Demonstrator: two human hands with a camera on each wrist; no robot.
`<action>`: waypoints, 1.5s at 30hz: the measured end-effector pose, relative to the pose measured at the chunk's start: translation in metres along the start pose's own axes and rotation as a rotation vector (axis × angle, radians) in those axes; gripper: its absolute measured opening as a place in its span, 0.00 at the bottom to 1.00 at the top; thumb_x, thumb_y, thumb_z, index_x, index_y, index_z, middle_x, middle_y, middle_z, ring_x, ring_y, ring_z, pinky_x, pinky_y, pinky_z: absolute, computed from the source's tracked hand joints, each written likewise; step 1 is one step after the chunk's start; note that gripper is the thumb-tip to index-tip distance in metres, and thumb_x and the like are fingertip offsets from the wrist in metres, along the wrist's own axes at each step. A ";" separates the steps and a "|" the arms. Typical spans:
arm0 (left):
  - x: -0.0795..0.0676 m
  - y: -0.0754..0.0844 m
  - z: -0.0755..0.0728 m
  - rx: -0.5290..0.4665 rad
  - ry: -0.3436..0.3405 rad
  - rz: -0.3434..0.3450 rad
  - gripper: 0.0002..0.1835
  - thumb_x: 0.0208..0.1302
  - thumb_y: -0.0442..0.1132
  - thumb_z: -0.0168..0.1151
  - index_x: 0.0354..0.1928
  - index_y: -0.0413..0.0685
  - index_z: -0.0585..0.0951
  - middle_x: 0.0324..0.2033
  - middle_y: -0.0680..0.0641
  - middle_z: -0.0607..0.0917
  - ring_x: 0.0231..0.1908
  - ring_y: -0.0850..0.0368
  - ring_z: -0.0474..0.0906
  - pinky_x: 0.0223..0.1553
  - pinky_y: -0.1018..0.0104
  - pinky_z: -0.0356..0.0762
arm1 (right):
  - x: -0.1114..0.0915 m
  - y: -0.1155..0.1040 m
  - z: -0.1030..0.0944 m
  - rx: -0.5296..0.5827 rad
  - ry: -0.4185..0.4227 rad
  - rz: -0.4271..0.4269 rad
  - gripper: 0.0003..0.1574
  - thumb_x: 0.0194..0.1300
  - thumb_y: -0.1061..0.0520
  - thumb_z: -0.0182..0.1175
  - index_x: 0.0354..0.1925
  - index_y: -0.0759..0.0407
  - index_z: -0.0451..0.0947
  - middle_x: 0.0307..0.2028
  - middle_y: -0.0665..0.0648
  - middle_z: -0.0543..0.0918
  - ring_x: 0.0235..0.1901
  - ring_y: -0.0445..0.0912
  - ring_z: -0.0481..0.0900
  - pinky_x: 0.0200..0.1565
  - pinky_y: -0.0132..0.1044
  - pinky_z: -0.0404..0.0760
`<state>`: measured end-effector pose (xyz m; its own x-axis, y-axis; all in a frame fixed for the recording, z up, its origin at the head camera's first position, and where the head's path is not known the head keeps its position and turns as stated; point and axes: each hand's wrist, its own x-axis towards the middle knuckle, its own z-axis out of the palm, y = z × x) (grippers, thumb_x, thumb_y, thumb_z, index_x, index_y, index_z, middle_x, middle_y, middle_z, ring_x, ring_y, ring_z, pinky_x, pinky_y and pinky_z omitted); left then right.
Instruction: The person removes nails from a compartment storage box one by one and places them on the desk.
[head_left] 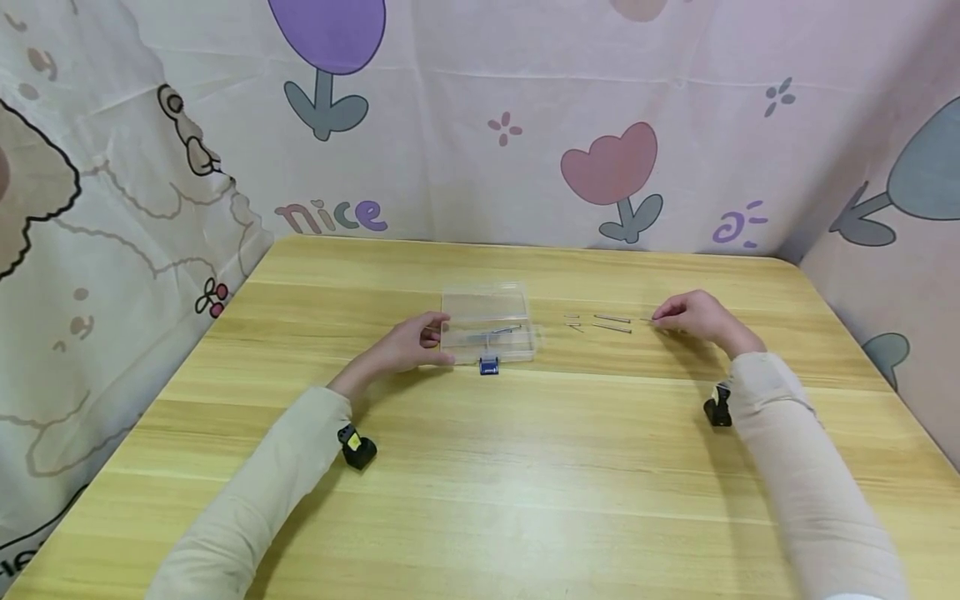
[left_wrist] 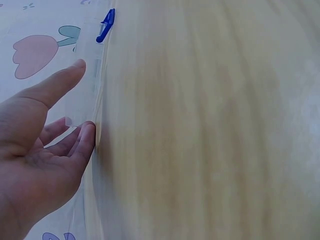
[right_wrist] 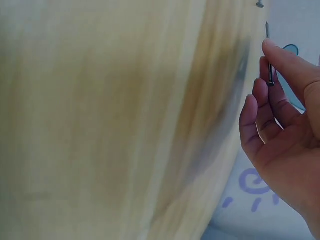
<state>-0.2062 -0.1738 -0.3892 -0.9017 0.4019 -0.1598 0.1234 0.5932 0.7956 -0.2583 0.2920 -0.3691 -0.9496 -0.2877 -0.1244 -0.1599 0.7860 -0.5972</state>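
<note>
A clear plastic box (head_left: 486, 302) lies with its lid tipped back, a blue latch (head_left: 489, 367) at its front. My left hand (head_left: 408, 343) holds the box's left end, thumb at the near corner and fingers at the side. Inside the box are a few nails (head_left: 507, 330). To the right, my right hand (head_left: 699, 317) pinches a single nail (right_wrist: 270, 74) between thumb and fingers, its point showing past the thumb in the right wrist view. Between box and right hand, long nails (head_left: 612, 318) and short nails (head_left: 572, 316) lie on the table.
The wooden table (head_left: 540, 467) runs back to a printed cloth (head_left: 450, 167) with flowers, which also hangs at both sides. Each wrist carries a small black camera, one left (head_left: 358, 450) and one right (head_left: 718, 406).
</note>
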 end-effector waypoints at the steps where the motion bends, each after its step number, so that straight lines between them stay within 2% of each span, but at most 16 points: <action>1: 0.000 0.000 0.000 0.001 0.000 0.003 0.41 0.58 0.39 0.71 0.70 0.36 0.61 0.63 0.36 0.70 0.60 0.42 0.69 0.62 0.55 0.68 | 0.000 0.001 0.000 0.006 0.001 0.008 0.14 0.63 0.60 0.64 0.42 0.71 0.82 0.34 0.57 0.85 0.33 0.45 0.72 0.35 0.33 0.72; 6: -0.001 0.000 0.000 -0.005 0.001 0.010 0.42 0.58 0.39 0.71 0.70 0.35 0.61 0.63 0.35 0.69 0.60 0.42 0.68 0.62 0.55 0.68 | 0.001 0.005 0.003 0.032 0.002 0.037 0.15 0.64 0.60 0.63 0.44 0.71 0.82 0.39 0.61 0.84 0.37 0.48 0.71 0.41 0.37 0.70; 13: -0.001 0.000 0.000 0.001 0.004 0.010 0.41 0.58 0.38 0.71 0.70 0.35 0.61 0.62 0.35 0.70 0.59 0.42 0.69 0.62 0.55 0.68 | 0.003 0.007 0.006 0.032 0.002 0.051 0.16 0.64 0.57 0.64 0.44 0.70 0.82 0.47 0.68 0.82 0.46 0.56 0.72 0.51 0.47 0.68; 16: -0.002 0.001 0.000 -0.003 0.005 0.014 0.42 0.58 0.39 0.71 0.69 0.34 0.61 0.62 0.34 0.70 0.59 0.41 0.69 0.62 0.55 0.68 | 0.004 0.008 0.008 0.027 0.010 0.055 0.15 0.65 0.58 0.63 0.43 0.70 0.82 0.47 0.68 0.81 0.47 0.56 0.72 0.52 0.48 0.67; 28: -0.002 0.001 -0.001 -0.005 0.008 0.000 0.41 0.57 0.38 0.71 0.69 0.35 0.61 0.62 0.35 0.70 0.59 0.42 0.69 0.62 0.55 0.68 | 0.008 0.011 0.010 0.023 0.017 0.028 0.14 0.64 0.58 0.64 0.41 0.70 0.82 0.43 0.64 0.84 0.43 0.51 0.72 0.47 0.42 0.68; 38: -0.002 0.001 -0.001 -0.009 0.009 0.000 0.42 0.57 0.38 0.71 0.70 0.36 0.61 0.62 0.36 0.70 0.59 0.42 0.69 0.62 0.55 0.68 | 0.007 0.010 0.008 0.019 0.004 0.010 0.15 0.64 0.59 0.64 0.43 0.71 0.81 0.43 0.65 0.84 0.45 0.53 0.73 0.51 0.46 0.69; 41: -0.002 0.001 -0.001 -0.011 0.003 0.006 0.42 0.58 0.38 0.71 0.70 0.35 0.60 0.62 0.35 0.69 0.60 0.42 0.68 0.62 0.55 0.68 | 0.004 0.009 0.006 0.028 -0.014 0.003 0.18 0.63 0.58 0.65 0.45 0.72 0.81 0.45 0.66 0.83 0.44 0.52 0.74 0.49 0.43 0.71; 45: -0.002 0.001 0.000 -0.016 -0.005 0.011 0.42 0.58 0.38 0.71 0.70 0.34 0.60 0.62 0.35 0.69 0.60 0.41 0.68 0.63 0.55 0.67 | 0.000 0.009 0.001 0.073 -0.028 0.039 0.21 0.65 0.56 0.64 0.49 0.72 0.78 0.44 0.64 0.82 0.39 0.46 0.73 0.40 0.34 0.75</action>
<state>-0.2042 -0.1738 -0.3878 -0.8983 0.4116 -0.1537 0.1265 0.5773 0.8067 -0.2596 0.2991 -0.3753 -0.9467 -0.2733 -0.1705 -0.1015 0.7554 -0.6474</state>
